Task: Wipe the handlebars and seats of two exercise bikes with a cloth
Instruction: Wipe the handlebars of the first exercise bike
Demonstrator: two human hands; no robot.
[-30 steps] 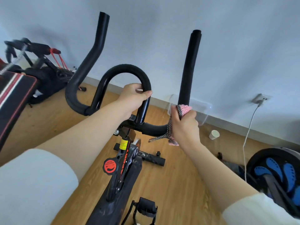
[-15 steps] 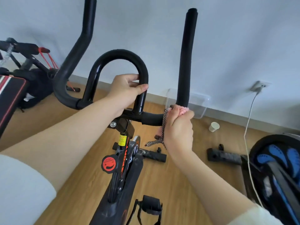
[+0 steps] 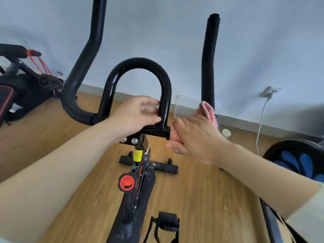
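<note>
Since the earlier frames the right hand (image 3: 198,139) has left the foot of the right horn (image 3: 209,58) and come down and inward onto the crossbar (image 3: 154,131). The left hand (image 3: 136,114) has slackened from a full grip to a light hold on the central loop (image 3: 140,63). Right now the right hand lies over the crossbar just right of the loop's right leg. The pink cloth (image 3: 207,109) is bunched between palm and tube, one fold standing up behind the hand and another showing at the bar under the fingers. Those fingers curve loosely round cloth and bar together. How the thumb sits I cannot tell. The left hand's fingertips and thumb close lightly on the loop's right leg just above the crossbar, steadying the handlebar (image 3: 70,102). The two hands are near each other, with only that leg between them. The crossbar's long axis runs left to right across the view, and the right hand sits on its right stretch, so the cloth is set to travel sideways along it. The loop leg and the left hand block the way inward, which suggests the left hand must shift before the cloth can pass. The left horn and the loop lie on the left hand's side. No seat shows here, so I judge the task to be in its early part.
</note>
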